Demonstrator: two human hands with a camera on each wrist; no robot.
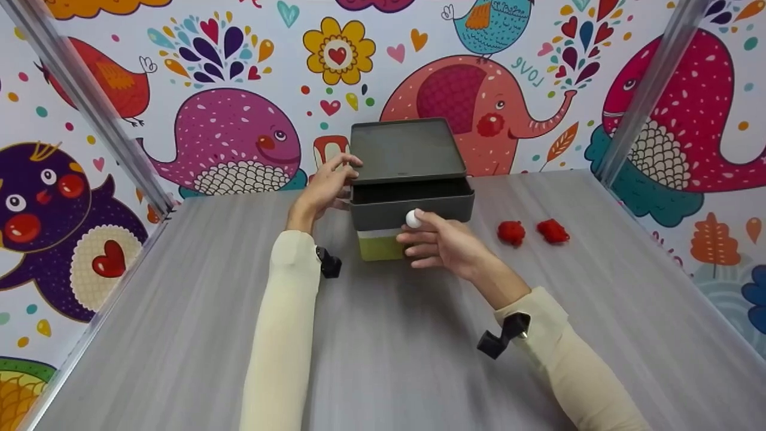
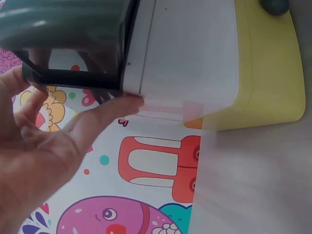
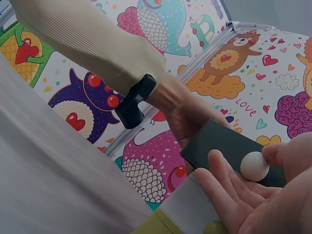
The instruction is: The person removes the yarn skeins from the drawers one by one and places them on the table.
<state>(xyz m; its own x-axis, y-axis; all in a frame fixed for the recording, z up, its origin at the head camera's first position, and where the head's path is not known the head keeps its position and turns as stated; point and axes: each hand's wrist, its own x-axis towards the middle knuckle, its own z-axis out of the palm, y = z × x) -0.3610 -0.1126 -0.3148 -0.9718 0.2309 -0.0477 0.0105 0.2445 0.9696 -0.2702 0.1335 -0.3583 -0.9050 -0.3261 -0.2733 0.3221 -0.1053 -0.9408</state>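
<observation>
A small stacked drawer box (image 1: 377, 244) has a dark grey top tier, a white middle and a yellow-green base. Its dark grey top drawer (image 1: 443, 206) is pulled part way out, showing a dark inside. My right hand (image 1: 446, 242) is at the drawer's front, with the round white knob (image 3: 254, 166) between thumb and fingers. At the box's left side, my left hand (image 1: 326, 185) grips the upper part. The thumb (image 2: 114, 108) presses near the seam between the dark and white tiers, while the other fingers are partly hidden behind the dark tier.
Two crumpled red pieces (image 1: 510, 233) lie on the grey tabletop (image 1: 371, 359) to the right of the box. A green knob (image 3: 214, 227) and a dark knob (image 2: 275, 5) sit on the lower tiers. Patterned walls (image 1: 239, 131) and metal posts (image 1: 652, 90) enclose the table.
</observation>
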